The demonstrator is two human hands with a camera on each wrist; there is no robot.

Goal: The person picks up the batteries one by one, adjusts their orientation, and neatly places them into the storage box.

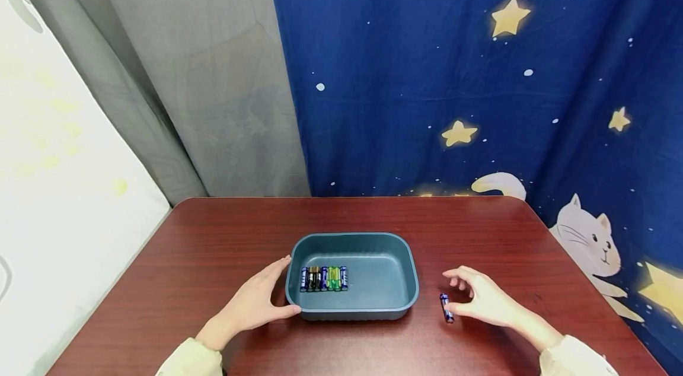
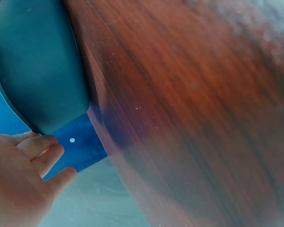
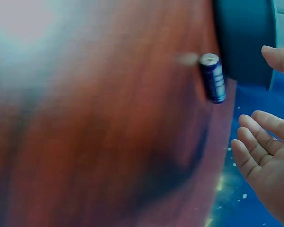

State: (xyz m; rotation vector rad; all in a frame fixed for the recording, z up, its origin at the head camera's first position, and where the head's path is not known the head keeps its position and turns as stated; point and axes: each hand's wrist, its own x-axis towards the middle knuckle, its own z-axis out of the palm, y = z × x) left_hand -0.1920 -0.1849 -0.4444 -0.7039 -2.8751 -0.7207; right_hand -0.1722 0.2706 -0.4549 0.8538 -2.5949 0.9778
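A blue-grey rectangular bin stands in the middle of the table. Inside it, along the left, several batteries lie side by side in a row, with blue, black and green wrappers. My left hand spans the bin's left end, thumb by the near corner and fingertips at the left rim. One more blue battery lies on the table to the right of the bin, and my right hand hovers beside it, fingers loosely bent and nothing held. In the right wrist view that battery appears apart from the fingers.
The dark red wooden table has rounded far corners. Behind it hang a grey curtain and a blue curtain with stars and a cat. A white surface borders the left side.
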